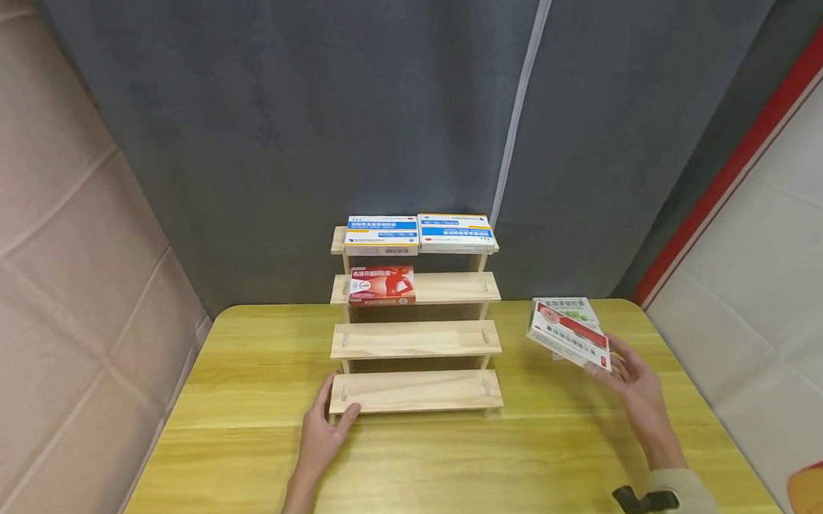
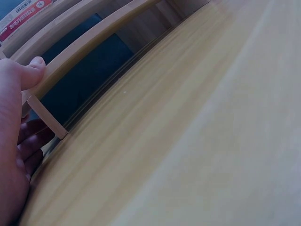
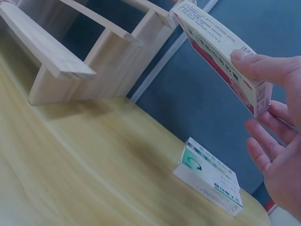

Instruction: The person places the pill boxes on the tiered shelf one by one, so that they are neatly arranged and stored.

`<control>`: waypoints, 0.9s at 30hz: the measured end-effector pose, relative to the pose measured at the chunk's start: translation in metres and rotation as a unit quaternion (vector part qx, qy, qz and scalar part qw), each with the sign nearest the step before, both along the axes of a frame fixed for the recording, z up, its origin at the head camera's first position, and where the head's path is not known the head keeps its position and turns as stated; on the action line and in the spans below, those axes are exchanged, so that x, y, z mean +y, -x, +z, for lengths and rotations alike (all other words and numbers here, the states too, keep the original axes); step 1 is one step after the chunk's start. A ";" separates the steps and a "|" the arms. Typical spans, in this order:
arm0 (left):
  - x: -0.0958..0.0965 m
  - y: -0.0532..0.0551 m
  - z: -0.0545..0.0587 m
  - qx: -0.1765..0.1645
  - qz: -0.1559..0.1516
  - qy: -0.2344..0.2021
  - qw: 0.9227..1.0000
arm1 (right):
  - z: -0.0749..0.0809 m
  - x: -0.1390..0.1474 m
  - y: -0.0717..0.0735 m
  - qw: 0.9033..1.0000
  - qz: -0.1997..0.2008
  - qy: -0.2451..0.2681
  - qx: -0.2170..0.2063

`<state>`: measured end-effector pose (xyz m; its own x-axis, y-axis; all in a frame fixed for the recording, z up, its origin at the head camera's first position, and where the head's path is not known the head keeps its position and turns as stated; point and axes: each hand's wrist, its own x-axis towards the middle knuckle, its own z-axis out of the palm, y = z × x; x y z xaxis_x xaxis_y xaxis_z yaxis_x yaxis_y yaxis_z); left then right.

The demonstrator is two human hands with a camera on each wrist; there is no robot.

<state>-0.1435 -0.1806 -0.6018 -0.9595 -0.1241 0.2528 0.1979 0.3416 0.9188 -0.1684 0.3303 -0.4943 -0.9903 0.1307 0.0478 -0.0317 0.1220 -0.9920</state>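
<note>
My right hand (image 1: pixel 636 389) pinches a red-and-white medicine box (image 1: pixel 570 334) by its right end, up off the table. In the right wrist view the thumb lies on one face of that box (image 3: pixel 221 56), fingers behind its end. Below it on the table lies a green-and-white medicine box (image 3: pixel 209 176), partly covered in the head view. My left hand (image 1: pixel 323 429) grips the left end of the lowest step of a wooden stepped rack (image 1: pixel 415 391); in the left wrist view its thumb rests on the step's edge, fingers behind the leg.
On the rack's top step sit two blue-and-white medicine boxes (image 1: pixel 382 236) side by side. A red medicine box (image 1: pixel 383 285) lies at the left of the step below. Behind the wooden table (image 1: pixel 255 373) hangs a grey curtain (image 1: pixel 286 129); pale padded panels (image 1: pixel 52 272) flank it.
</note>
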 end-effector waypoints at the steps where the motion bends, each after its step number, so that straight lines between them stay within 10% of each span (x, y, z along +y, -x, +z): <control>1: 0.000 0.000 0.000 -0.001 0.001 0.001 1.000 | 0.001 -0.002 0.000 1.000 0.000 -0.001 0.003; 27: 0.001 -0.001 0.001 0.012 0.005 0.002 1.000 | 0.021 -0.039 0.001 0.993 0.006 0.016 0.116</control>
<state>-0.1427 -0.1796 -0.6012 -0.9520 -0.1337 0.2755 0.2155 0.3467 0.9129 -0.1698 0.2916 -0.4732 -0.9547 0.1238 0.2706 -0.2609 0.0892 -0.9612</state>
